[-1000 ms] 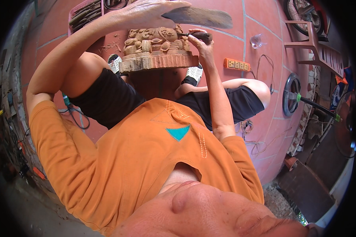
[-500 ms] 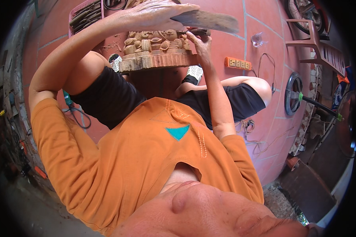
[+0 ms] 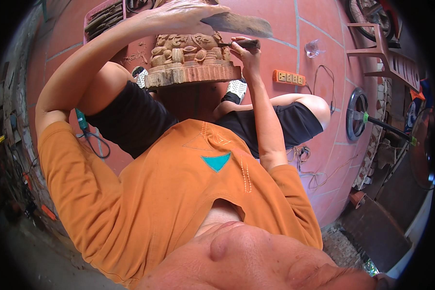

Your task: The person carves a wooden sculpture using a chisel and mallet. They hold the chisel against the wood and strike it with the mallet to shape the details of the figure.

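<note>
A carved wooden block (image 3: 191, 60) with rounded figures on a pale base stands on the red tiled floor between my legs. My left hand (image 3: 183, 14) reaches over the top of the carving and grips a flat wooden mallet (image 3: 241, 24), whose blade points right. My right hand (image 3: 245, 52) holds a small chisel (image 3: 234, 44) against the carving's upper right edge, just below the mallet. My orange shirt and black shorts fill the middle of the view.
An orange power strip (image 3: 289, 77) lies on the floor to the right, with a clear plastic piece (image 3: 313, 48) beyond it. A plastic chair (image 3: 386, 50) and a wheel (image 3: 356, 113) stand further right. A teal-handled tool (image 3: 81, 120) with a cable lies left, and a tray of tools (image 3: 106, 19) sits top left.
The mallet in my left hand has shifted slightly above the chisel. My right hand stays at the carving's upper right edge.
</note>
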